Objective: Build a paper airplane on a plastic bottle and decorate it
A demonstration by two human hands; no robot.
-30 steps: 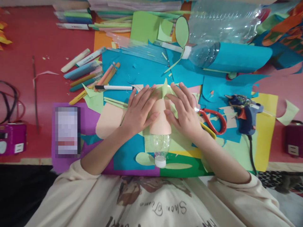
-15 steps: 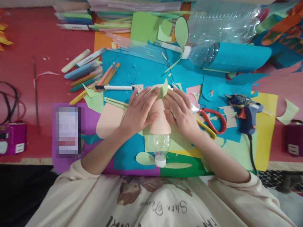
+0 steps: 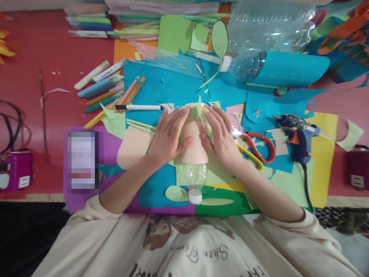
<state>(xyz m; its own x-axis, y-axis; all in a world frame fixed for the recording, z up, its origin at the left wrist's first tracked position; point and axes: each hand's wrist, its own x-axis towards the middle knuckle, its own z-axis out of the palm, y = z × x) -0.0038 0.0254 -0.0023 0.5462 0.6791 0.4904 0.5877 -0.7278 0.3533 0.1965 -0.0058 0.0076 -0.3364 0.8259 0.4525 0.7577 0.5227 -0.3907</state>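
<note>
- Bottle point(image 3: 193, 177), peach paper point(image 3: 195, 148) around it: I had it lying mid-worktop point(image 3: 20, 77), cap toward the near edge.
- Green strip point(image 3: 196, 114) crossed the wrap's far end, pointed flap up.
- Step looked like smoothing that strip; I judged even, light pressure from both sides best, keeping it square without denting plastic.
- Left hand point(image 3: 169, 134): clamped on the bottle's left flank, palm down, fingers together, thumb on paper.
- Right hand point(image 3: 222, 138): mirrored, clamped opposite; forearms angled in from the near edge.
- Scissors point(image 3: 271, 146) just beside right hand; glue gun point(image 3: 301, 144) nearer the right edge.
</note>
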